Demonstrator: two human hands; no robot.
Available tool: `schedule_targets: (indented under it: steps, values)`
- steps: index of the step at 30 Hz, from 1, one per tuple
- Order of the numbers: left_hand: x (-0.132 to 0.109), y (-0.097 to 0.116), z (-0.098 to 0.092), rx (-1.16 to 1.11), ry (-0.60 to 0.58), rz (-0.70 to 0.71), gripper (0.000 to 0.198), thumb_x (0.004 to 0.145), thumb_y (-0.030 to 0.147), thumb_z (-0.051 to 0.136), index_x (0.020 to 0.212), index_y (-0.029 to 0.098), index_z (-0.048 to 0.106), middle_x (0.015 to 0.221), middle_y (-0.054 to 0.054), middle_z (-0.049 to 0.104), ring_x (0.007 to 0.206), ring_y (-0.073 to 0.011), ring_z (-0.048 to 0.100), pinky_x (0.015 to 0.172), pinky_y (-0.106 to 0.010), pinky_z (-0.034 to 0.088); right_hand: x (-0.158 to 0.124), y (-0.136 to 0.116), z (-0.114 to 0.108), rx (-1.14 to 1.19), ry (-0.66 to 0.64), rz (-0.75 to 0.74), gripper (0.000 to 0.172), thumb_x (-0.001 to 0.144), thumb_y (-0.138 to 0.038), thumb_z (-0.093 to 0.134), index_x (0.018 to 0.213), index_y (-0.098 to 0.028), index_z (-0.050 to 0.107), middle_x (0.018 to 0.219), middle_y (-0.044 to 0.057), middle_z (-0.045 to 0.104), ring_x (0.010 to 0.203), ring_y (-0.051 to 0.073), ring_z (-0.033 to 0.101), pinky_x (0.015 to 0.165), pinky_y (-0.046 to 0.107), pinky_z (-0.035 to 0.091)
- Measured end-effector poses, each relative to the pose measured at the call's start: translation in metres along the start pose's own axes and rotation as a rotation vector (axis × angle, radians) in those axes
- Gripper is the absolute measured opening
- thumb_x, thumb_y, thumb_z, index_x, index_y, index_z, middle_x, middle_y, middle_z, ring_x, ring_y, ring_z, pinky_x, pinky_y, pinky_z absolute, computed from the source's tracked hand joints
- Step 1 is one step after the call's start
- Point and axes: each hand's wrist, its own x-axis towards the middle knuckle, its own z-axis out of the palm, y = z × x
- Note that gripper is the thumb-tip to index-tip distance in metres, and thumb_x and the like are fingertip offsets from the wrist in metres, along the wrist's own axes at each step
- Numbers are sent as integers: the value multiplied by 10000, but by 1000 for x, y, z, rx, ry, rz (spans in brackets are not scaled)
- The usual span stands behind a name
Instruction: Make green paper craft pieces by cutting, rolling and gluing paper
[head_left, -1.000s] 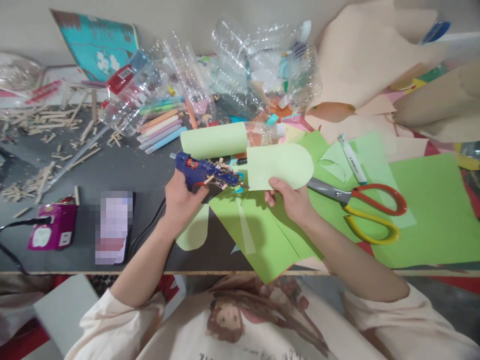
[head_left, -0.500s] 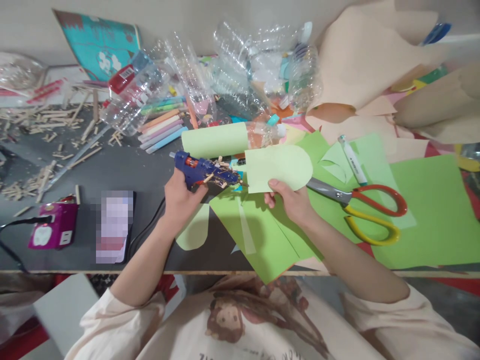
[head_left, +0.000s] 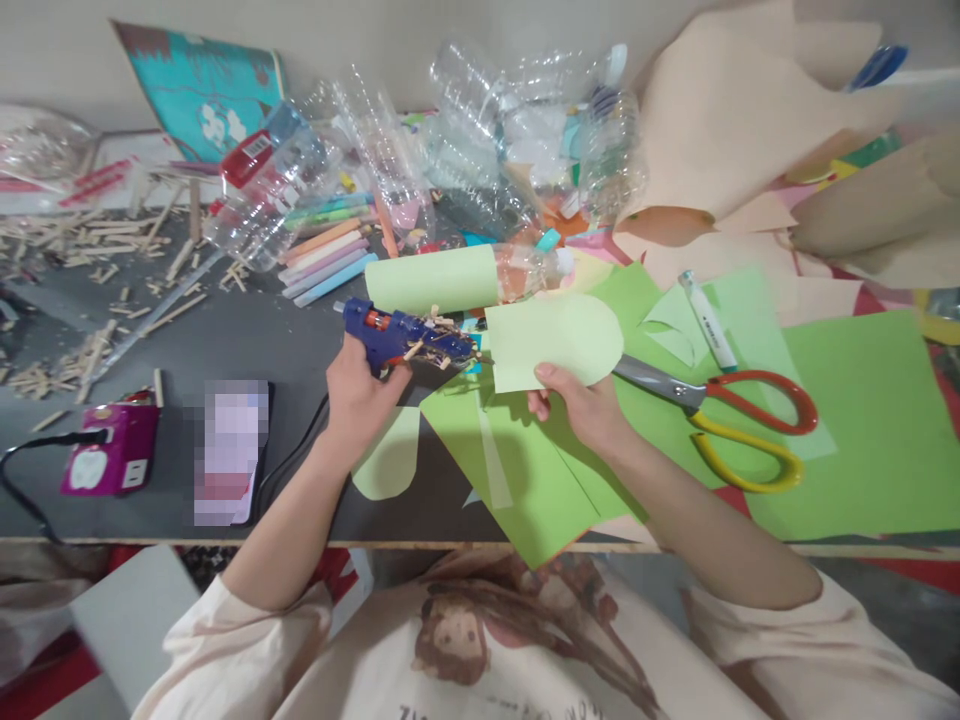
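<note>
A blue glue gun (head_left: 394,335) is gripped by my left hand (head_left: 362,392); small wooden bits cling around its front end. Its nozzle points right, close to the left edge of a pale green paper piece (head_left: 555,340) with one rounded end. Whether nozzle and paper touch, I cannot tell. My right hand (head_left: 581,395) pinches that paper along its lower edge, thumb on top. A second rounded paper piece (head_left: 388,455) lies on the table below my left hand. Behind the glue gun rests a plastic bottle wrapped in pale green paper (head_left: 431,280).
Large scissors (head_left: 705,395) with red and yellow handles lie on green sheets (head_left: 862,430) at the right, near a marker (head_left: 709,320). A phone (head_left: 231,450) and a purple box (head_left: 111,448) with a cable are at the left. Clear bottles (head_left: 480,140) crowd the back.
The glue gun has shifted slightly left and the paper's left edge has tipped a little downward. Both hands keep their holds.
</note>
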Motion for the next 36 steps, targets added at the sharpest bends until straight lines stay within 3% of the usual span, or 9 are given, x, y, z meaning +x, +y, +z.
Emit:
schedule_targets:
  steps: [11,19,27,36]
  values:
    - [1,-2,-1,21,17,-60,418,625,285,583,1021,166,524,749,-7,571,684,-192,584,712,-320,486,-2,4,-1,25,-25,3,261,761,-395,644,608,-195,574,443,-31,547,376,97,469,389,254,423]
    - [4,0,-3,6,52,-105,400,595,273,591,976,163,542,685,18,553,616,-172,556,662,-313,480,-1,4,-1,34,-58,14,225,764,-370,626,638,-187,596,448,-34,559,372,89,471,389,243,417]
    - [4,2,-7,-7,18,-120,453,617,282,558,1052,165,511,678,25,524,554,-149,508,630,-292,456,-2,3,-1,27,-80,16,263,766,-391,629,611,-182,587,440,-30,554,370,81,457,391,235,408]
    - [6,-1,-6,20,98,-92,402,617,296,556,1001,183,515,712,4,547,624,-176,549,672,-313,478,-3,3,-1,17,-102,16,280,780,-402,622,607,-187,574,437,-33,541,375,81,444,391,237,396]
